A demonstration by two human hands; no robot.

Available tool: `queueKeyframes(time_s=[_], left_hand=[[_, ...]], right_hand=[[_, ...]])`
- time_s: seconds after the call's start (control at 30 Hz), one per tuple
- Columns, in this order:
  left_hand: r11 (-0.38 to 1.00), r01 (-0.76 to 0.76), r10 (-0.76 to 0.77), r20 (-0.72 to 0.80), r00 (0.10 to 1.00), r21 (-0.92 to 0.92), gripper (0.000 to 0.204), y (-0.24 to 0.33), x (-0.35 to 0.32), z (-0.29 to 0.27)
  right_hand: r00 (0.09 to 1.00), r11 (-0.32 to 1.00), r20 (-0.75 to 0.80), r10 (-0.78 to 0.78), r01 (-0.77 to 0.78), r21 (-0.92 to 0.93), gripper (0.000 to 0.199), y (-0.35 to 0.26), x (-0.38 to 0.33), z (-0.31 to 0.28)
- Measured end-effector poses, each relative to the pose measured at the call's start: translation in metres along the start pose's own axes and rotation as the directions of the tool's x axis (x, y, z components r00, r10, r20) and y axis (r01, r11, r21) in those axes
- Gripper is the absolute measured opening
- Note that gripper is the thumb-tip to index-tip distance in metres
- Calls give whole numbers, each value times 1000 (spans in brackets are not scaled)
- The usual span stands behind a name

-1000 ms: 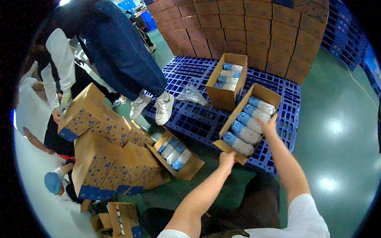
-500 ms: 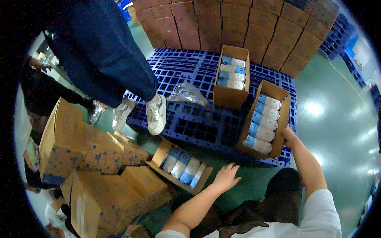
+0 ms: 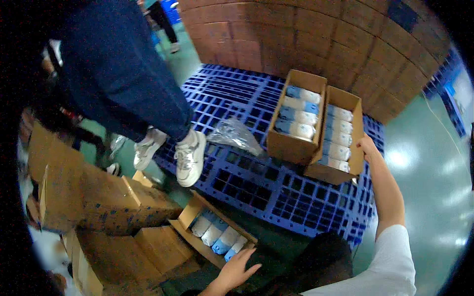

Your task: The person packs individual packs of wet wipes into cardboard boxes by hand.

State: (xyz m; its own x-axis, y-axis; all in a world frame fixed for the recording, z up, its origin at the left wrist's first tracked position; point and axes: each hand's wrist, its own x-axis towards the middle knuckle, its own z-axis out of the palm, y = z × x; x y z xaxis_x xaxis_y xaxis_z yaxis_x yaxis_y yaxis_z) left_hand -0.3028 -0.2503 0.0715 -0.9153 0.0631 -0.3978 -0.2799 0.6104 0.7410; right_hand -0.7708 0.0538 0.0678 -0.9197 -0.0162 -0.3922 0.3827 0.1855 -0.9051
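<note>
My right hand (image 3: 364,147) grips the right side wall of an open cardboard box (image 3: 327,173) on the blue plastic pallet (image 3: 237,175). A row of white-and-blue wrapped packs (image 3: 338,137) fills that box. Against its left side stands a similar open box (image 3: 290,148), also holding several such packs. My left hand (image 3: 237,269), fingers apart, hovers at the right end of a third open box (image 3: 197,246) below the pallet's near edge; whether it touches the rim I cannot tell. White-and-blue packs (image 3: 217,232) lie in this third box too.
Stacked cartons (image 3: 306,39) form a wall behind the pallet. A person in dark trousers (image 3: 133,74) and white shoes (image 3: 190,160) stands at the pallet's left edge. Crumpled clear plastic (image 3: 234,135) lies on the pallet. Large cartons (image 3: 98,197) crowd the lower left.
My right hand has pushed its box away from me, up beside the other box on the pallet. My left hand has moved left, toward the lower box. The view has shifted.
</note>
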Motion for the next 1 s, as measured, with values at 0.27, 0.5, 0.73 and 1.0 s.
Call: queueKeyframes(time_s=[0.27, 0.5, 0.73, 1.0], left_hand=[[896, 307, -416, -363, 834, -322, 50, 7, -82, 49], [910, 320, -401, -358, 843, -265, 51, 64, -63, 47], [875, 458, -473, -464, 749, -154, 50, 81, -88, 67], [742, 641, -671, -230, 705, -198, 60, 93, -115, 59]], right_hand=[[942, 984, 294, -161, 175, -20, 63, -21, 65, 145], [665, 811, 658, -352, -135, 570, 61, -71, 136, 304], [713, 974, 685, -149, -14, 227, 75, -7, 11, 411], [293, 653, 752, -590, 721, 231, 27, 94, -140, 408]])
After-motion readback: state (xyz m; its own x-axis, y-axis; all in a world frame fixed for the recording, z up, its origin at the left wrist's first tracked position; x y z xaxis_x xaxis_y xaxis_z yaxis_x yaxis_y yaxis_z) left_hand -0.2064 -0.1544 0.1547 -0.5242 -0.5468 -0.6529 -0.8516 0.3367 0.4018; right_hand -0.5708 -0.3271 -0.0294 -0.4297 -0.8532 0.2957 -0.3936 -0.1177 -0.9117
